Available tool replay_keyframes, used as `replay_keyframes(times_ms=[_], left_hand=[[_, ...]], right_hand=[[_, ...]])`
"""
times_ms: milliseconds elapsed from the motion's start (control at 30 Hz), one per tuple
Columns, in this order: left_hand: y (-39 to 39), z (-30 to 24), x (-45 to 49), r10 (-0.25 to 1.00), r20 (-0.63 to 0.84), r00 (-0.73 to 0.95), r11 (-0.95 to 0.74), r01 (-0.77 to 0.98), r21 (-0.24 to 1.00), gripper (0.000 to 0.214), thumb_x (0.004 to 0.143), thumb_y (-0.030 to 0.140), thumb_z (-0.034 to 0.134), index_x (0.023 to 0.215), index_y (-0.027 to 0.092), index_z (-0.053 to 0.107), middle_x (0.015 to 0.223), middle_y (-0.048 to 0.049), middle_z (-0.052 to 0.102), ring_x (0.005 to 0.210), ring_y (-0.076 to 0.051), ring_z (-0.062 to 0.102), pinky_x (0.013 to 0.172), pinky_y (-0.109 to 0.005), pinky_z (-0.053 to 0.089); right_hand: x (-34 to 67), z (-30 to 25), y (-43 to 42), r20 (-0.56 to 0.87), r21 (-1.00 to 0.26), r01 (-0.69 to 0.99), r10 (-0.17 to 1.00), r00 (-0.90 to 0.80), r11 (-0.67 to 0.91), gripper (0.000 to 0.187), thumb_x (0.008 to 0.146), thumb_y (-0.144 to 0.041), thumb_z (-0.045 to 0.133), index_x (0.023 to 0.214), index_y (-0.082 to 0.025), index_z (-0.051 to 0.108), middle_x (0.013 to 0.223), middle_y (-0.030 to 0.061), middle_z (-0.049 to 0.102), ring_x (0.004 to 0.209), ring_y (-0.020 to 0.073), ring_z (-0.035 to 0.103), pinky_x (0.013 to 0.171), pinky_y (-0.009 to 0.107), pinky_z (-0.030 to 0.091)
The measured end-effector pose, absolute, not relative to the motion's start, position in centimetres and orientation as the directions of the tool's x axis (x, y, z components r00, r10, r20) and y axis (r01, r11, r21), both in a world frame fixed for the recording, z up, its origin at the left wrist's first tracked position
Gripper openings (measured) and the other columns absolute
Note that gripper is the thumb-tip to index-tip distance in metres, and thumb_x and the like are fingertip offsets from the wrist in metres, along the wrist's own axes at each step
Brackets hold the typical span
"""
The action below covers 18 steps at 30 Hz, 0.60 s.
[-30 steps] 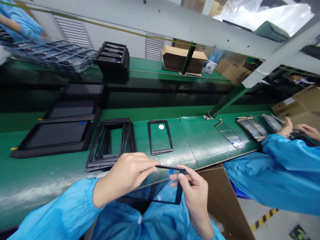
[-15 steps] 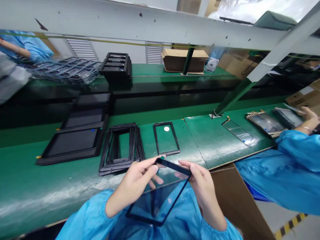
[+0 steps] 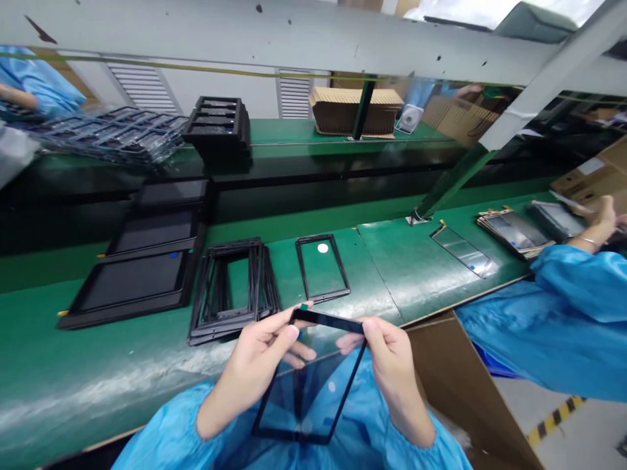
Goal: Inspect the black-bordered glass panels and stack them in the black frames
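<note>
Between my two hands is a clear glass touch panel with a black border, tilted over my lap. My left hand pinches its upper left corner, near a small green tab. At the upper right corner, my right hand grips the border between thumb and fingers. Some fingers of both hands show through the glass. Just beyond the panel, a single black frame lies flat on the green bench, with a white round spot inside its opening. A stack of black frames sits to its left.
Dark screen panels lie in a row at left. Black trays and a cardboard divider box stand behind. Another clear panel lies at right, near a post. A co-worker's hand is at far right, above stacked panels.
The touch panel has turned slightly, its long sides now pointing more straight toward me. Both hands keep their hold. My view has shifted a little, and the co-worker's hand at right has moved.
</note>
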State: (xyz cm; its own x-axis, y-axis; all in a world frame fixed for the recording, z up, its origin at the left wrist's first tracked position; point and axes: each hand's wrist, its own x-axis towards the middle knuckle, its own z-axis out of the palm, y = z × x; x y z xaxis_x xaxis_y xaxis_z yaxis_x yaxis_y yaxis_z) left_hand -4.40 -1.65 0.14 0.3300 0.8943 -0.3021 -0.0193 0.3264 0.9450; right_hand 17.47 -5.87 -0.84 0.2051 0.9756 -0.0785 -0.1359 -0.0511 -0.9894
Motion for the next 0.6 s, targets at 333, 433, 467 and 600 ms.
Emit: replay_keyframes(times_ms=[333,433,467,600], left_hand=[[-0.7,1.6,-5.8,0.853,-0.170,0.494,0.065,0.222,0.973,0.053,0.098,0.036,0.071,0.151,0.029,0.066,0.147,-0.0109,0.071,0.120,-0.030,0.077,0.099,-0.037,0.063],[-0.1,2.1,-5.3,0.746,-0.109,0.657,-0.191,0.367,0.910,0.053,0.092,0.025,0.075,0.145,0.033,0.071,0.138,-0.0058,0.078,0.123,-0.030,0.075,0.110,-0.038,0.056],[0.0,2.2,-5.0,0.716,-0.119,0.688,-0.222,0.386,0.895,0.052,0.092,0.024,0.074,0.143,0.033,0.072,0.124,-0.0047,0.083,0.113,-0.028,0.079,0.104,-0.037,0.059],[-0.4,1.9,-4.5,0.744,-0.235,0.626,-0.021,0.372,0.928,0.050,0.099,0.028,0.063,0.148,0.029,0.065,0.099,-0.0039,0.086,0.080,-0.023,0.082,0.070,-0.027,0.063]], right_hand=[[17.7,-1.0,-5.9,0.046,-0.995,0.098,0.993,0.110,0.036,0.039,0.109,-0.042,0.054,0.086,-0.024,0.080,0.070,0.0013,0.083,0.059,0.0187,0.078,0.061,0.026,0.061],[16.6,-0.9,-5.6,0.110,-0.965,0.239,0.994,-0.006,0.108,0.030,0.101,-0.031,0.064,0.078,-0.024,0.081,0.068,0.0004,0.082,0.060,0.0177,0.077,0.063,0.025,0.057],[16.3,-0.9,-5.4,0.118,-0.963,0.243,0.993,-0.018,0.119,0.025,0.097,-0.030,0.070,0.076,-0.025,0.082,0.068,0.0000,0.082,0.060,0.0173,0.076,0.063,0.024,0.056],[17.6,-1.3,-5.2,0.168,-0.972,0.194,0.966,0.199,0.129,0.025,0.101,-0.036,0.065,0.093,-0.028,0.087,0.089,0.0018,0.086,0.084,0.0195,0.080,0.081,0.027,0.060]])
